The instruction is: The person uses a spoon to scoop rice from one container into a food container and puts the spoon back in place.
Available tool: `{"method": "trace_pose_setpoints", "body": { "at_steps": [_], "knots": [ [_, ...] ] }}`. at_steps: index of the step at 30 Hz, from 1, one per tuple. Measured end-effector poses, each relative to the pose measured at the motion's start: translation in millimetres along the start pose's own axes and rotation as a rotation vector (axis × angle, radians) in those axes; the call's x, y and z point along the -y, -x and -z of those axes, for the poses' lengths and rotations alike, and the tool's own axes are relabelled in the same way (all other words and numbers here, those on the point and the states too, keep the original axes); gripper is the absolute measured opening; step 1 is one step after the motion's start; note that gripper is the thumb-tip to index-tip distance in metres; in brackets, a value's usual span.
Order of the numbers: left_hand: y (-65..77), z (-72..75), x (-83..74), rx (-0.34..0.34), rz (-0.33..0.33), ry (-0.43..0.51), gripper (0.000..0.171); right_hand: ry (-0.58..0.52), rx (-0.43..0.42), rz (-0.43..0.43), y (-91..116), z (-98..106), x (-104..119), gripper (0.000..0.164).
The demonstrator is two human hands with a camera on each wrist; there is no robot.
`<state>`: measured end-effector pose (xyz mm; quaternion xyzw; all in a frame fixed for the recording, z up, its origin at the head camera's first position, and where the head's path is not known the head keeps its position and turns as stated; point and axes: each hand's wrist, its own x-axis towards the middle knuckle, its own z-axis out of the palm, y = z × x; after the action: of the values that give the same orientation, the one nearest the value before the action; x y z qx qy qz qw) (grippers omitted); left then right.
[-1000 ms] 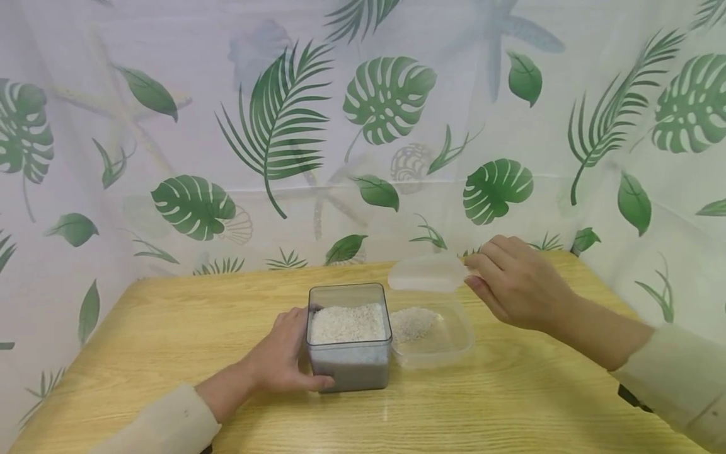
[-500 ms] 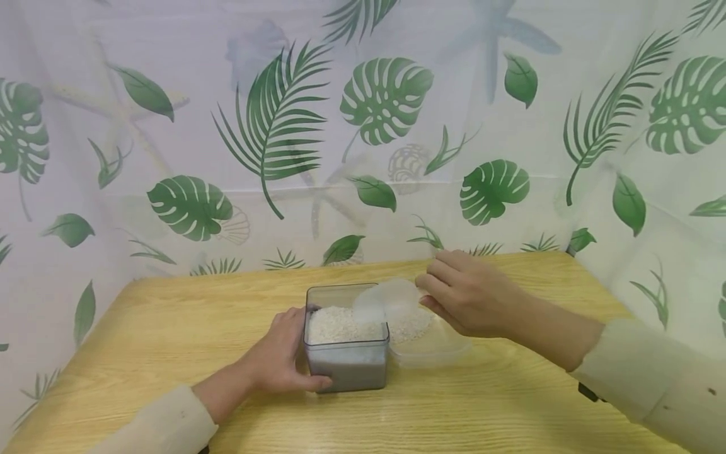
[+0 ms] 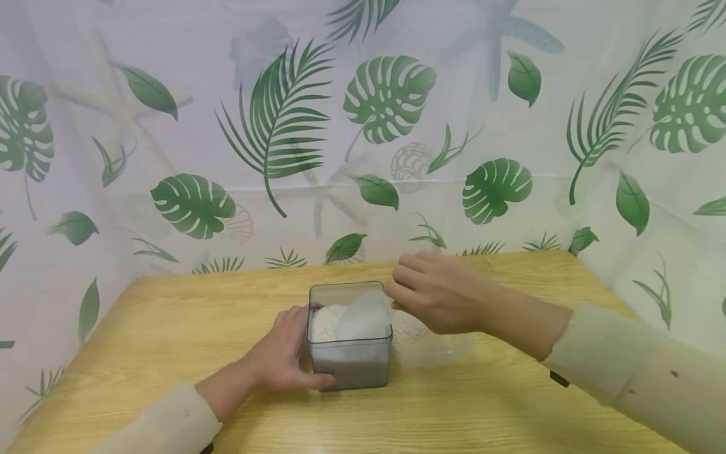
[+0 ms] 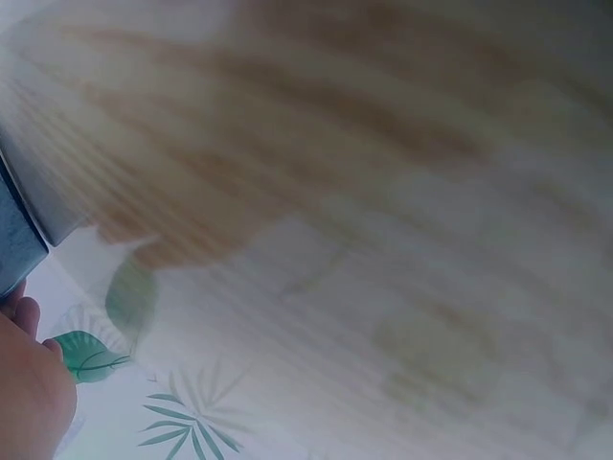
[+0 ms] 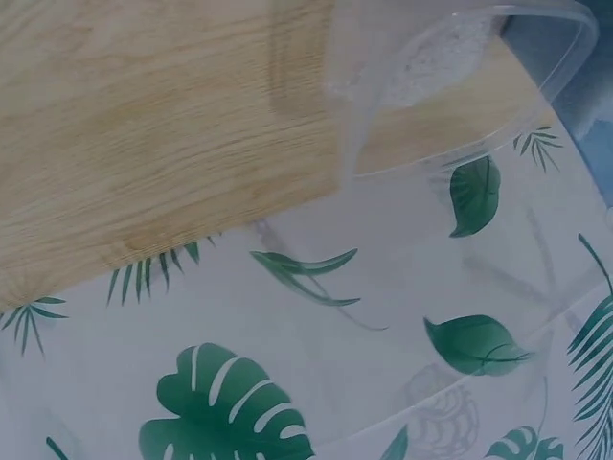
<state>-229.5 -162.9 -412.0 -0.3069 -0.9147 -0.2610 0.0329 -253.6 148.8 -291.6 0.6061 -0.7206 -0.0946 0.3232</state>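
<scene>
My left hand (image 3: 278,358) grips the left side of a square, smoky see-through container (image 3: 351,373), thumb in front and fingers behind. White rice (image 3: 325,323) fills much of it. In the left wrist view, part of the same hand (image 4: 36,395) shows beside the container's dark wall (image 4: 17,244). My right hand (image 3: 433,295) holds a translucent white scoop (image 3: 364,318) whose bowl is tilted down inside the container, over the rice. The scoop's handle is hidden by my fingers. The right wrist view does not show the hand.
A low clear plastic box (image 3: 445,353) stands right against the smoky container, with a small heap of rice (image 3: 409,329) inside, partly behind my right hand. Both stand on a wooden table (image 3: 482,410). A leaf-patterned cloth (image 3: 317,139) hangs behind it.
My right hand has moved left with the scoop, from above the clear box to the smoky container, and the scoop has dipped inside. My left hand keeps its hold.
</scene>
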Motion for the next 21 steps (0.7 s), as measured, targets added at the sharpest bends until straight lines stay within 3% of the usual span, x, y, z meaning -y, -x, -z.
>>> {"method": "trace_pose_setpoints", "body": {
  "at_steps": [4,9,21],
  "knots": [
    [-0.4,0.8,-0.1,-0.002,-0.003,0.001,0.109,-0.048,0.099,0.004,-10,-2,11,0.023],
    [-0.7,0.9,-1.0,0.001,-0.005,0.010,0.109,-0.148,0.188,-0.082,-18,-5,26,0.018],
    [-1.5,-0.6,2.6,-0.021,-0.032,0.010,0.109,-0.319,0.187,-0.252,-22,-14,39,0.021]
  ]
}}
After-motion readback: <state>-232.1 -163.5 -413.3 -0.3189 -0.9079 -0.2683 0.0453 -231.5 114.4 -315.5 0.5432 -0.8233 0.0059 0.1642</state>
